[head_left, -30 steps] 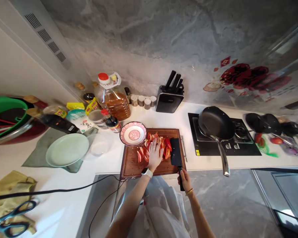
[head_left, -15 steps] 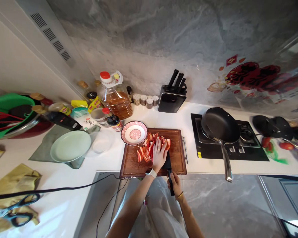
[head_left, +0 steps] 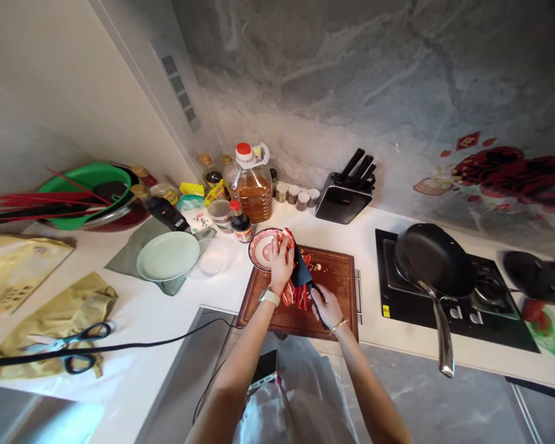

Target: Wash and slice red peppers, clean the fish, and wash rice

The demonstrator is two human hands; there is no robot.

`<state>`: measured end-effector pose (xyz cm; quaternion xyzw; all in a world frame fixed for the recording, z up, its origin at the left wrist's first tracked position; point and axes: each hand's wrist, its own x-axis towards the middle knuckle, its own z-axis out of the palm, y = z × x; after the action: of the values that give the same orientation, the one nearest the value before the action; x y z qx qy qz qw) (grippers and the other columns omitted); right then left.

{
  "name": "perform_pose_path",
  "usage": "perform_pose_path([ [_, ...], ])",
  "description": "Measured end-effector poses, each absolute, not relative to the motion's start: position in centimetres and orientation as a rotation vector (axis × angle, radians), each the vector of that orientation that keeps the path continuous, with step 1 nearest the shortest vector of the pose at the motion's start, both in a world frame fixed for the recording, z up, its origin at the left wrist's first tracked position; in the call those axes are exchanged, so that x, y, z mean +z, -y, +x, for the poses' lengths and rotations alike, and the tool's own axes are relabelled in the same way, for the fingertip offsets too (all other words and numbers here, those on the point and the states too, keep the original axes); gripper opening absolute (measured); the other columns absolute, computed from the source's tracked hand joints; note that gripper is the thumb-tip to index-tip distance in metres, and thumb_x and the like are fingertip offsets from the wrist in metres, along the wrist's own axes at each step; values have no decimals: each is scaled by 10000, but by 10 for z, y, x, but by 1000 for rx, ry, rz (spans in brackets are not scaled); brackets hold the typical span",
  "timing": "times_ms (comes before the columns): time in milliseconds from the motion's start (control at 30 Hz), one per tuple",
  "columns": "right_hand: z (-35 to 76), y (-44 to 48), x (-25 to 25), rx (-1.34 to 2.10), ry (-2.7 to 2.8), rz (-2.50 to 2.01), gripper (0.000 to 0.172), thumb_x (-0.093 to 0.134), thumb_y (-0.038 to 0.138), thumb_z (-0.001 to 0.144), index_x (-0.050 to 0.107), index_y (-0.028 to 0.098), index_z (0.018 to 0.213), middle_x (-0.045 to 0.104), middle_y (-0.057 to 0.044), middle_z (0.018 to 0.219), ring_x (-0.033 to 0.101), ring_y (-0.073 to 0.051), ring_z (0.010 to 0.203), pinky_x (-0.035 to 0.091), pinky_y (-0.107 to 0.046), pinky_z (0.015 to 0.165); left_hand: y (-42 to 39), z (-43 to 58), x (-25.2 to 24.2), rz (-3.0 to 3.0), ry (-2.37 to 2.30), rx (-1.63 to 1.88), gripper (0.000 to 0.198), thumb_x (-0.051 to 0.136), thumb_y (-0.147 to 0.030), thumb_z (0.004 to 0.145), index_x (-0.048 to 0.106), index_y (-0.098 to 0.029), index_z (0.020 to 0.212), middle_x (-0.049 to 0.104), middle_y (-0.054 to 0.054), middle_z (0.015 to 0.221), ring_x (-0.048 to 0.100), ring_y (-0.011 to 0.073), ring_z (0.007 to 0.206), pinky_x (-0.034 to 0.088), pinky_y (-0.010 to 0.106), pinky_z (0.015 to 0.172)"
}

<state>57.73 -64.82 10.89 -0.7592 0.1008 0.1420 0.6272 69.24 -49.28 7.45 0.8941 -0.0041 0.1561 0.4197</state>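
Observation:
My right hand (head_left: 327, 306) is wrapped round the black handle of a wide-bladed kitchen knife (head_left: 302, 272), its dark blade tilted toward the patterned plate. Against the blade, my left hand (head_left: 282, 262) presses cut red pepper pieces (head_left: 285, 234), red bits showing past its fingertips. Both the hand and the load are over the right side of the pink-rimmed plate (head_left: 258, 250). That plate overlaps the upper left corner of the wooden cutting board (head_left: 335, 296). More red pepper strips (head_left: 300, 297) lie on the board beneath the blade, with pale seeds scattered near them.
A black knife block (head_left: 345, 197), spice jars, an oil jug (head_left: 253, 194) and sauce bottles line the wall. Left are a pale green plate (head_left: 168, 256), a clear bowl (head_left: 214, 258), scissors (head_left: 81, 345) and a black cable (head_left: 166, 345). A frying pan (head_left: 432, 256) sits on the right-hand stove.
Both hands have moved up and left from the board, lifting the knife and some pepper pieces over the plate's edge. The camera view has turned left.

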Motion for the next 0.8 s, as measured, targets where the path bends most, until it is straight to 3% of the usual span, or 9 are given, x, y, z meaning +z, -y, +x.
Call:
perform_pose_path([
  [200,603,644,114,224,-184,-2002,375,503,556,846,640,225,956,645,4,624,525,-117,376,365,-215,346,449,717,53,2303,-161,413,458,473,-292,904,514,-125,1329,357,182,1506,223,304,1443,209,528,1156],
  [333,597,660,110,259,-239,-1964,500,459,618,848,619,191,1053,674,-21,678,502,-112,345,367,-228,335,430,707,60,2321,-129,421,410,481,-268,889,545,-154,1278,441,152,1439,290,281,1405,251,487,1144],
  [467,575,695,97,171,-380,-1983,634,426,660,841,579,146,1178,716,-76,780,518,-130,358,409,-260,345,421,675,66,2413,-174,443,403,583,-372,842,581,-159,1185,545,173,1267,439,321,1245,338,500,1049],
  [567,555,731,85,-26,-380,-2217,559,443,589,864,623,158,1171,736,-121,950,684,-211,649,556,-316,598,423,643,64,2471,-263,432,360,608,-442,823,605,-164,1051,597,156,1084,496,334,1121,365,509,980],
  [667,545,758,74,-111,-306,-2430,498,433,512,887,643,163,1173,706,-135,1111,683,-267,971,537,-377,870,433,617,55,2430,-341,433,254,511,-392,890,588,-180,1008,610,131,1032,529,308,1064,377,486,955],
  [800,552,766,61,-20,-160,-2605,460,405,430,917,624,166,1222,671,-128,1196,665,-258,1030,513,-389,931,453,596,34,2280,-339,417,236,447,-285,906,548,-184,1093,607,131,1102,550,280,1087,405,455,974],
])
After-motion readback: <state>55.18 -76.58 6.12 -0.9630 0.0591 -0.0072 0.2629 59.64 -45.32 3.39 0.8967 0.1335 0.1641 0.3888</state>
